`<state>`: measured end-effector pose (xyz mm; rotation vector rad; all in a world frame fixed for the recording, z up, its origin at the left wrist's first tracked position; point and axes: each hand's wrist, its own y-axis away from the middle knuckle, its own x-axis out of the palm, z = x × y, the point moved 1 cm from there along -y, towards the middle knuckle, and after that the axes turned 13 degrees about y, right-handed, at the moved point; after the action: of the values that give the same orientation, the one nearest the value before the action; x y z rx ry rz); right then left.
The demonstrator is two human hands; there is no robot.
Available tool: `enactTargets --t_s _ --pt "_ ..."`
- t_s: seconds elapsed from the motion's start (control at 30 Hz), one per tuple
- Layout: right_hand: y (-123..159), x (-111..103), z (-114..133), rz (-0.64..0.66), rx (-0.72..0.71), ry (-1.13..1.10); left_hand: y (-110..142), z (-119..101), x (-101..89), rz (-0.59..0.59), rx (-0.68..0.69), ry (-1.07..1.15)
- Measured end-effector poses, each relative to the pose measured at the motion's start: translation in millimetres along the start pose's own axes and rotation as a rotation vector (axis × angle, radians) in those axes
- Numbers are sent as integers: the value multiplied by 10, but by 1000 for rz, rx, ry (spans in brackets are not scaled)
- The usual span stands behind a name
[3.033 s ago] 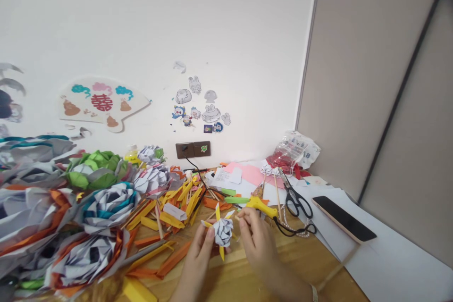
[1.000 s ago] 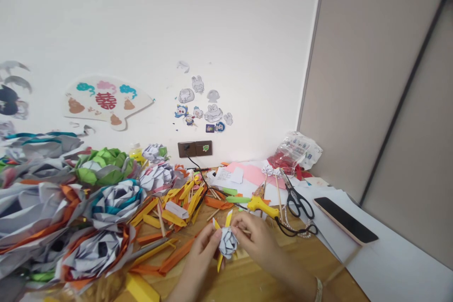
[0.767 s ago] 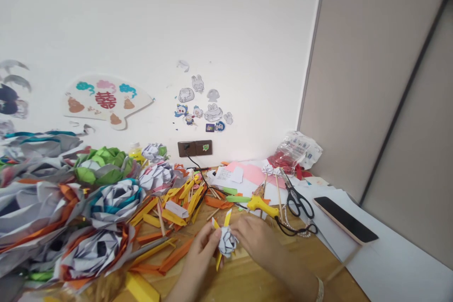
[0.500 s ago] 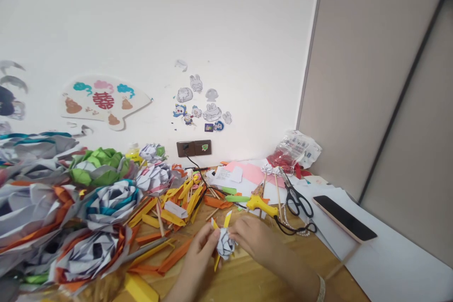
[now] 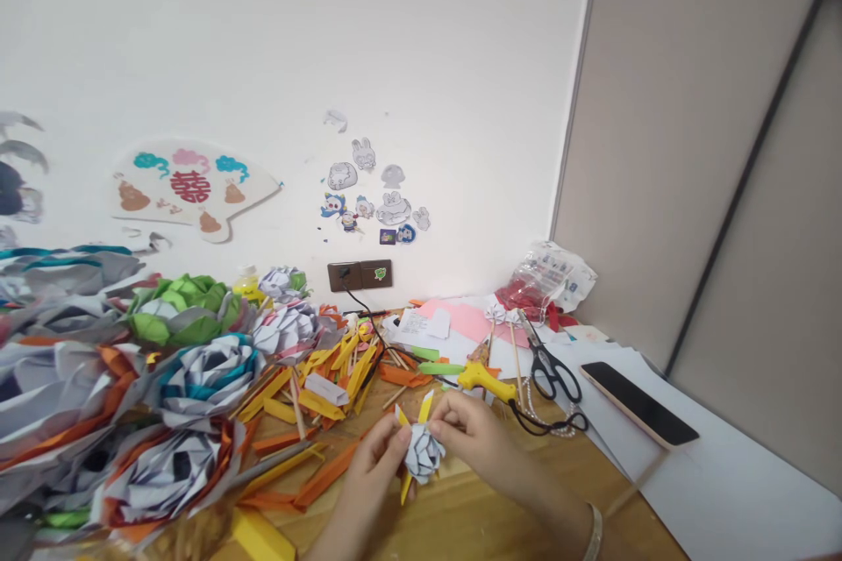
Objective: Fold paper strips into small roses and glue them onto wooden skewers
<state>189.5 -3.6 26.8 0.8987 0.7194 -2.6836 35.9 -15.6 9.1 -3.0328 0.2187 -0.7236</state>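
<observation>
A small white folded-paper flower (image 5: 424, 456) with yellow paper strips sticking out around it is held up between my two hands, above the wooden table. My left hand (image 5: 378, 460) pinches its left side, thumb in front and fingers curled behind. On the upper right, my right hand (image 5: 467, 429) has thumb and forefinger closed at the flower's edge, beside an upright yellow strip (image 5: 425, 406). Right behind the hands lies a yellow hot glue gun (image 5: 487, 380) with a black cord.
Large paper flowers (image 5: 177, 465) crowd the left side. Folded yellow and orange strips (image 5: 322, 403) are heaped mid-table. Black scissors (image 5: 553, 372), a bead string, a phone (image 5: 638, 405) on white paper (image 5: 743, 482) and a plastic bag (image 5: 549, 280) occupy the right. A wall socket (image 5: 360, 275) feeds a cord.
The flower has turned slightly and shifted a little right. My right hand has moved slightly up, its thumb now showing at the flower's upper edge. My left hand keeps its grip.
</observation>
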Motion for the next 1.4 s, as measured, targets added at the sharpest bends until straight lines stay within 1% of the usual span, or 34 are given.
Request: enactTargets --t_s 0.1,0.2,0.27,0.33,0.47,0.5,0.57,0.67,0.77,0.87,0.93,1.0,1.1,1.17,1.27,1.33,1.4 --pt "-13 22 -21 24 30 -91 -2 -8 2 24 3 -11" --pt "-13 27 -2 -23 10 -73 1 -14 -2 23 13 -16" --pt "-7 15 22 -39 -23 -21 5 -15 -4 29 14 -14" --pt "2 -8 39 -48 -88 114 7 -11 -6 39 18 -12" --pt "21 -37 18 -82 -296 569 -3 9 -17 33 23 -28" --pt "26 -33 3 -80 -341 652 -7 14 -20 35 22 -33" --pt "36 -20 -21 -71 -406 738 -13 20 -24 41 23 -36" --pt "43 -18 -16 -87 -417 716 -18 21 -32 54 23 -19" --pt "32 -46 23 -80 -312 567 -18 24 -40 73 22 -9" --pt "11 -59 28 -20 -184 369 -15 39 -48 58 16 11" --pt "-2 -41 3 9 -123 276 -14 49 -54 40 13 27" --pt "-9 -10 -22 5 -87 212 -16 46 -57 36 12 23" --pt "-12 21 -18 -45 -69 145 -25 12 -54 51 0 9" --pt "-12 14 9 -116 -62 148 -30 -16 -52 45 -13 17" --pt "-7 -18 47 -233 -59 235 -34 -38 -53 28 -26 33" --pt "-2 -29 65 -252 -93 303 -34 -39 -52 33 -28 36" --pt "2 -29 80 -236 -158 341 -33 -35 -47 37 -22 38"
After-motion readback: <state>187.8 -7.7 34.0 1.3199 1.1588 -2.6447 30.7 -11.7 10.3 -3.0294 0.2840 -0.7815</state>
